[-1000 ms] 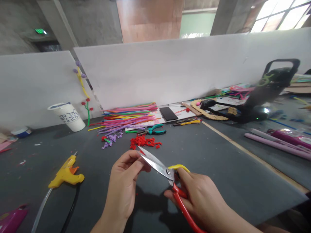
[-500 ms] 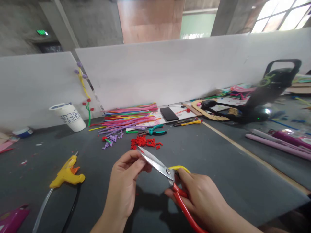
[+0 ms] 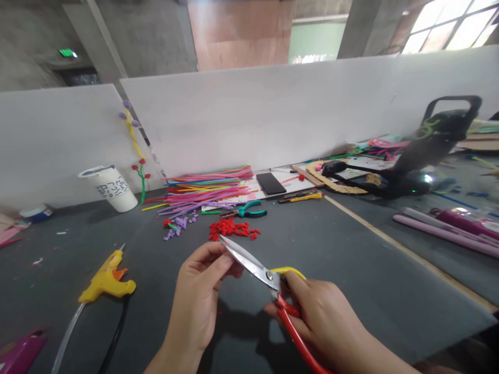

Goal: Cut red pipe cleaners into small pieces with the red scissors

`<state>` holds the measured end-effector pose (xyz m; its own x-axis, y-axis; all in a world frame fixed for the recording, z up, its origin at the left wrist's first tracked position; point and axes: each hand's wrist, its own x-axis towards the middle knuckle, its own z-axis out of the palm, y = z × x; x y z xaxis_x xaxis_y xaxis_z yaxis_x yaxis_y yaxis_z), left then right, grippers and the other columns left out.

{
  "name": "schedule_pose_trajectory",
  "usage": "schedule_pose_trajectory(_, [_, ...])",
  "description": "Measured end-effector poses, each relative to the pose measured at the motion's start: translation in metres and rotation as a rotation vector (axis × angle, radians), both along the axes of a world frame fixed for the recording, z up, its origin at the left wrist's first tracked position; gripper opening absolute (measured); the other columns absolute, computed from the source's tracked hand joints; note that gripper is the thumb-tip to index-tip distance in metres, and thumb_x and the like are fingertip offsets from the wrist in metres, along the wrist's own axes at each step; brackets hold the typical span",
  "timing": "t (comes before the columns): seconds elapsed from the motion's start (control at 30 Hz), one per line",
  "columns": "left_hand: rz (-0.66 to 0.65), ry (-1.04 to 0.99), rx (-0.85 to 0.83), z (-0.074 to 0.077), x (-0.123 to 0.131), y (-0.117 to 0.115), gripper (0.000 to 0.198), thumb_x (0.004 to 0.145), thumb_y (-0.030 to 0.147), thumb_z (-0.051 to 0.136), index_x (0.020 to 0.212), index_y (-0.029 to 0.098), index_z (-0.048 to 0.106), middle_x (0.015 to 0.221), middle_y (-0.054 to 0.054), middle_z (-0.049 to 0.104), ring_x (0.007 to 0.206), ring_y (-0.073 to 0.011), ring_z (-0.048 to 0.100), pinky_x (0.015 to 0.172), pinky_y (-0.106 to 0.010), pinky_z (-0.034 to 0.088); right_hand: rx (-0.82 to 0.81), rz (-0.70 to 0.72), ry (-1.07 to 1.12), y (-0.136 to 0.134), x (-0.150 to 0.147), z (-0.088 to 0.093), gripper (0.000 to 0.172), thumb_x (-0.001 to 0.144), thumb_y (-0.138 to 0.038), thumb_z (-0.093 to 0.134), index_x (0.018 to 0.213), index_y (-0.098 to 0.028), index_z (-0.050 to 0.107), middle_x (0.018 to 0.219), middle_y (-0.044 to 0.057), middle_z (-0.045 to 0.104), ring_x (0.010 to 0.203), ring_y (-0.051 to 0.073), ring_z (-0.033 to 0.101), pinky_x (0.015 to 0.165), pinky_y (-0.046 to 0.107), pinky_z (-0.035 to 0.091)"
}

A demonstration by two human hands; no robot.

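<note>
My right hand is closed round the red and yellow handles of a pair of scissors, whose steel blades point up and left. My left hand pinches something small right at the blade tips; I cannot make out what it is. Both hands hover over the dark table near its front. Beyond the blades lies a heap of short red cut pieces.
A yellow glue gun lies at the left. Further back are purple cut bits, coloured pipe cleaners, green pliers, a black phone, a white cup and a white partition. Pink rods lie at the right.
</note>
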<state>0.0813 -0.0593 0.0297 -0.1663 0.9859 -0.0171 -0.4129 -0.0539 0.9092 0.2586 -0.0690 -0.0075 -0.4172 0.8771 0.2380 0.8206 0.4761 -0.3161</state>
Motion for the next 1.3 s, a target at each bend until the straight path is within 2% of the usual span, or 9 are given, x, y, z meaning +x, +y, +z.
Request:
schedule_pose_trajectory(0.47, [0.001,0.010,-0.005,-0.002,-0.003,0.000,0.005,0.064,0.014,0.065,0.068,0.017,0.065,0.061,0.002,0.064,0.055,-0.0093,0.057,0.056,-0.020,0.045,-0.024,-0.031,0.010,0.001,0.001,0.002,0.030,0.078,-0.047,0.042,0.065,-0.020,0.046,0.051,0.000,0.054,0.042,0.014,0.048,0.043,0.023,0.023])
schedule_pose_trajectory(0.57, [0.006,0.040,-0.032,-0.001,-0.001,0.000,0.005,0.064,0.015,0.065,0.068,0.017,0.063,0.061,0.002,0.064,0.054,-0.0095,0.057,0.055,-0.020,0.044,-0.131,-0.067,0.144,0.005,0.000,0.007,0.031,0.075,-0.047,0.048,0.061,-0.020,0.044,0.048,-0.002,0.049,0.041,0.011,0.042,0.042,0.022,0.023])
schedule_pose_trajectory(0.67, [-0.032,0.155,-0.062,0.002,0.003,-0.001,0.004,0.063,0.018,0.065,0.065,0.016,0.061,0.057,0.002,0.061,0.051,-0.0096,0.054,0.052,-0.020,0.043,-0.340,-0.086,0.428,0.011,-0.003,0.016,0.027,0.072,-0.039,0.052,0.057,-0.020,0.042,0.048,-0.005,0.042,0.042,0.008,0.039,0.042,0.019,0.026])
schedule_pose_trajectory(0.77, [-0.112,0.323,-0.097,0.004,0.011,-0.002,0.006,0.062,0.019,0.064,0.060,0.016,0.059,0.050,0.003,0.057,0.047,-0.0094,0.050,0.051,-0.020,0.040,-0.589,-0.102,0.724,0.017,-0.006,0.024,0.016,0.074,-0.032,0.047,0.066,-0.019,0.047,0.046,-0.007,0.039,0.038,0.007,0.039,0.037,0.017,0.029])
schedule_pose_trajectory(0.83, [-0.155,0.429,-0.116,0.003,0.016,-0.003,0.007,0.061,0.020,0.064,0.058,0.016,0.059,0.047,0.004,0.054,0.046,-0.0094,0.048,0.049,-0.020,0.039,-0.677,-0.118,0.853,0.019,-0.009,0.027,0.013,0.073,-0.031,0.048,0.074,-0.018,0.050,0.044,-0.009,0.040,0.034,0.006,0.039,0.034,0.016,0.029])
schedule_pose_trajectory(0.97, [-0.158,0.619,-0.106,-0.001,0.021,-0.004,0.013,0.062,0.026,0.062,0.055,0.016,0.057,0.044,0.004,0.051,0.043,-0.0104,0.045,0.044,-0.021,0.035,-0.714,-0.075,0.946,0.020,-0.018,0.030,0.010,0.067,-0.024,0.055,0.073,-0.017,0.052,0.042,-0.009,0.042,0.034,0.006,0.039,0.033,0.015,0.028])
schedule_pose_trajectory(1.1, [-0.180,0.741,-0.086,-0.001,0.020,-0.004,0.008,0.060,0.021,0.060,0.054,0.017,0.058,0.045,0.003,0.052,0.045,-0.0119,0.047,0.046,-0.022,0.035,-0.660,-0.134,0.973,0.022,-0.023,0.030,0.005,0.063,-0.017,0.054,0.063,-0.017,0.049,0.043,-0.009,0.043,0.035,0.005,0.040,0.036,0.015,0.031])
schedule_pose_trajectory(1.3, [-0.240,0.715,-0.099,0.001,0.019,-0.003,0.008,0.060,0.018,0.057,0.053,0.017,0.055,0.046,0.005,0.048,0.045,-0.0102,0.044,0.046,-0.020,0.034,-0.660,-0.171,1.006,0.027,-0.018,0.033,0.018,0.073,-0.033,0.048,0.063,-0.019,0.044,0.032,-0.011,0.034,0.028,0.007,0.037,0.033,0.018,0.033])
